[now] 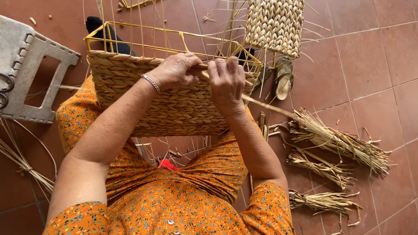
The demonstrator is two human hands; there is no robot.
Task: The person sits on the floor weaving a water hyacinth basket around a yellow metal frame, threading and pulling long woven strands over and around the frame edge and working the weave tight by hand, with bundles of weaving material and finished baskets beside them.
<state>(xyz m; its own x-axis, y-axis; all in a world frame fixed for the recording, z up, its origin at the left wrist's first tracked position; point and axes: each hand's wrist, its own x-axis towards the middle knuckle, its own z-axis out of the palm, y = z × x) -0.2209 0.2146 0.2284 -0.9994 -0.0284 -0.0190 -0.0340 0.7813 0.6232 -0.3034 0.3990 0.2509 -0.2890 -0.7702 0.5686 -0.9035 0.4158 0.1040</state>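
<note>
left hand (174,72) gripping strand (201,67) | right hand (226,82) gripping it too | atop half-woven basket (174,109)

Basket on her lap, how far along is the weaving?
Done: the lower wall of the basket is woven in plaited rows up to near the yellow frame. In hand: the left hand and right hand both grip a straw strand at the top row. Left: bare upright stakes above, with straw bundles unused.
</note>
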